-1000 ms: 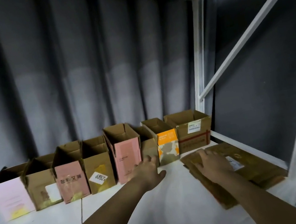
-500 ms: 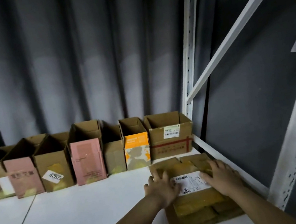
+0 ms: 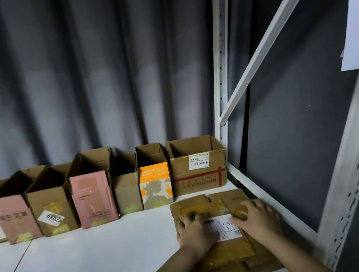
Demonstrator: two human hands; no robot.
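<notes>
A stack of flattened brown cardboard cartons [image 3: 216, 202] lies at the right end of the white shelf [image 3: 88, 266]. The top carton carries yellowish tape and a white shipping label [image 3: 223, 226]. My left hand [image 3: 194, 235] lies on the left part of that top carton, fingers spread over its taped face. My right hand [image 3: 259, 219] rests on its right part, fingers pointing left onto the label's edge. Neither hand visibly curls round an edge.
Several open cardboard boxes stand in a row along the back: a taped brown one [image 3: 198, 168], an orange-patterned one [image 3: 155, 183], pink ones [image 3: 93, 197]. White shelf uprights [image 3: 222, 83] and a rail border the right side. Grey curtain behind; a paper sheet [image 3: 358, 16] hangs upper right.
My left hand came away from the row of boxes and joined my right hand on the flattened cartons. The view swung right and closer to the stack.
</notes>
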